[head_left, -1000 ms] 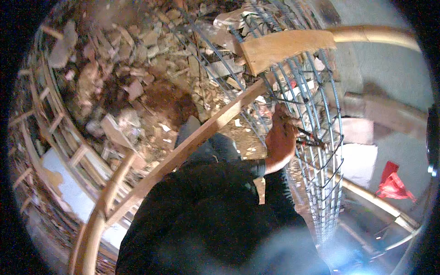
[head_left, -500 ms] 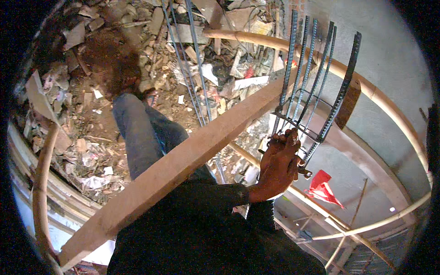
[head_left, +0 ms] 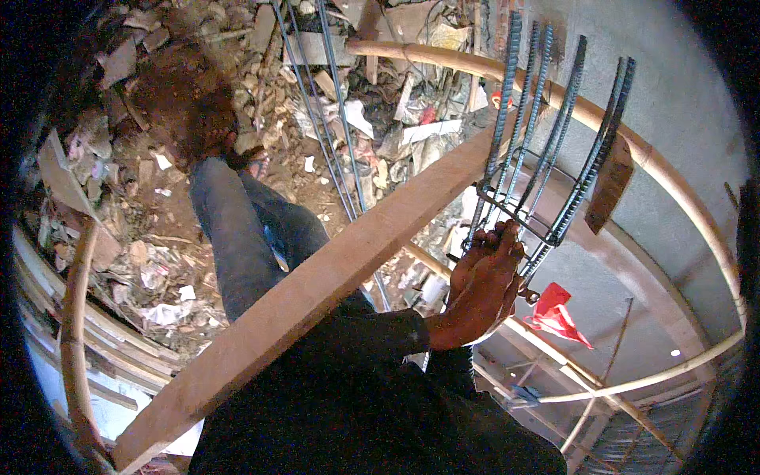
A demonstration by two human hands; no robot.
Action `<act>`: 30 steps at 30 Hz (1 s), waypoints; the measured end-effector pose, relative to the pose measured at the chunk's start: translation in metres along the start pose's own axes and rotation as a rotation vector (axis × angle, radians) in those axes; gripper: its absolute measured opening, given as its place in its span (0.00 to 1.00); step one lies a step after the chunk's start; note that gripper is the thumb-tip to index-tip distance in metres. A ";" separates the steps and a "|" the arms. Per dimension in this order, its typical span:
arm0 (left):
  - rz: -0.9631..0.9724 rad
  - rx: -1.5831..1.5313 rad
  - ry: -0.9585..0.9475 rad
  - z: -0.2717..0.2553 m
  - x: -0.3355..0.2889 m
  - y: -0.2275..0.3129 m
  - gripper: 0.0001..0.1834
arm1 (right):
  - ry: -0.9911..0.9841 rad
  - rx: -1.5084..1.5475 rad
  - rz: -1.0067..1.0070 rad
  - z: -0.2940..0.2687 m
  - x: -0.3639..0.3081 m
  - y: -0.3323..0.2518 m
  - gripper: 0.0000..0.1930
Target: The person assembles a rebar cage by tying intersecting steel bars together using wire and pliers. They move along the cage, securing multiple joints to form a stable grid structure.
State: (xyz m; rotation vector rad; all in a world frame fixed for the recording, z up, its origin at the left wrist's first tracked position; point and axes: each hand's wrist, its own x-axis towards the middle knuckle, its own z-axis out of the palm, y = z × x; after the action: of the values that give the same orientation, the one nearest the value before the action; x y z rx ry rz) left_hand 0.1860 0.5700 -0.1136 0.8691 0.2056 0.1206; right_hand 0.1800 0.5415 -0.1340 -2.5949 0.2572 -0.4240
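Note:
My left hand (head_left: pixel 481 279) reaches in from a dark sleeve, its back toward me. Its fingers are curled against the lower part of a rebar cage (head_left: pixel 516 207), where several ribbed bars pass through a square stirrup. A small metal piece (head_left: pixel 528 296), its kind unclear, sticks out beside the hand. My right hand seems to lie behind the left; its fingers are hidden. Just left of the cage, a thick wooden beam (head_left: pixel 317 273) crosses diagonally in front of denim-clad legs (head_left: pixel 229 229).
Rubble (head_left: pixel 158 261) covers the ground at left. Thin steel bars (head_left: pixel 342 119) rise beyond the beam. A curved bamboo pole (head_left: pixel 602 123) passes behind the cage, near a wooden block (head_left: pixel 611 186). A red and white cloth (head_left: pixel 558 317) hangs at right before a grey wall (head_left: pixel 657 119).
The view has shifted slightly, and the cage's bars appear at a somewhat different angle. My left hand stays at the cage, its fingers a little shifted.

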 end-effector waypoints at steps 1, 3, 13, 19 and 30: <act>0.003 0.021 -0.013 0.002 0.000 0.002 0.32 | 0.000 0.018 0.013 0.000 0.000 0.000 0.17; 0.006 0.067 -0.051 0.004 0.000 0.006 0.32 | 0.011 0.078 0.057 0.001 0.003 0.002 0.17; 0.323 0.640 0.139 -0.062 0.064 0.079 0.19 | 0.110 0.637 0.476 0.029 0.035 -0.004 0.14; -0.084 0.532 -0.103 -0.044 0.110 0.055 0.23 | 0.329 0.934 0.573 0.037 0.035 -0.037 0.07; -0.313 0.452 -0.008 -0.035 0.102 0.053 0.21 | 0.218 1.223 0.859 0.018 0.040 -0.061 0.12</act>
State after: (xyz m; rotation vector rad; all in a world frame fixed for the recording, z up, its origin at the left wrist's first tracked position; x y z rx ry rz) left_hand 0.2757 0.6493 -0.1082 1.2739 0.3668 -0.2306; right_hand 0.2304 0.5921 -0.1084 -1.0961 0.8228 -0.3555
